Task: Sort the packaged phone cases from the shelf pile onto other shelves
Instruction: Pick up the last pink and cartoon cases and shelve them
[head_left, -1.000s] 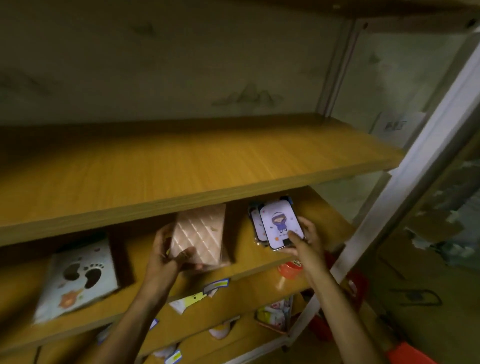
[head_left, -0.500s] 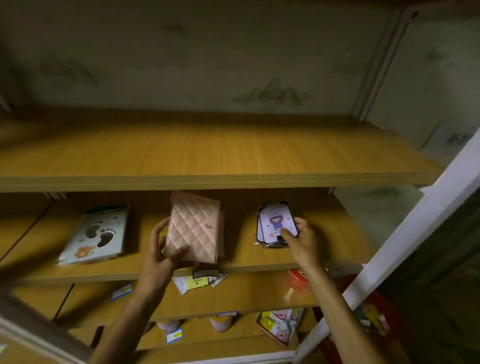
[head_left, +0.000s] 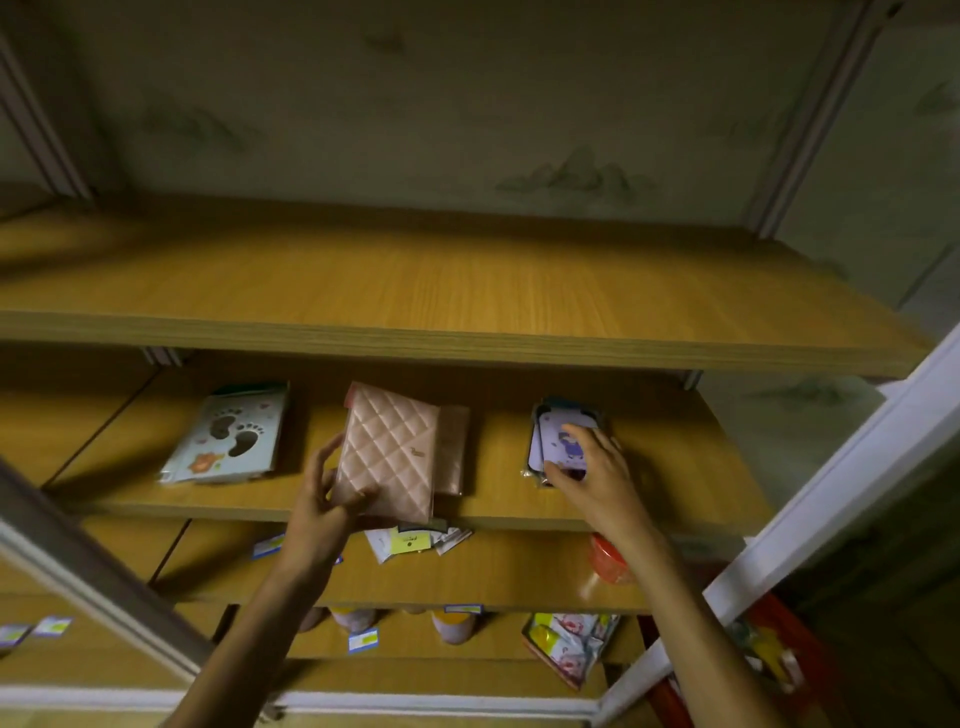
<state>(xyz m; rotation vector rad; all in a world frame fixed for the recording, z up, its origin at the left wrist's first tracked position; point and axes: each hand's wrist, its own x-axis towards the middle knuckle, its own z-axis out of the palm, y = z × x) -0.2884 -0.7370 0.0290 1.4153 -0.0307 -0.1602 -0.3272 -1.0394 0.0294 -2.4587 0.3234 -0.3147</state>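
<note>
The middle shelf (head_left: 649, 467) is the landmark here, a wooden board beneath a wider top shelf (head_left: 415, 291). Toward the front edge of the middle shelf, near its centre, the left hand (head_left: 317, 514) grasps a pink quilted case (head_left: 389, 452) by its lower left corner, thumb on the face and fingers along the side; the case lies tilted over a second pink pack (head_left: 454, 447) just behind and to the right of it. Further right on the same shelf, the right hand (head_left: 597, 478) rests on a small stack of purple cartoon cases (head_left: 558, 441), fingers spread over the top one and thumb at its near edge, holding the stack down against the board. At the left part of the middle shelf lies a pale case with footprint design (head_left: 228, 434), flat and well apart from both hands. Just below the middle shelf's front edge, paper tags (head_left: 410, 540) stick out from the next board down, and a red round object (head_left: 608, 561) sits near the right wrist. A white upright post (head_left: 831, 499) stands to the right of the middle shelf.
</note>
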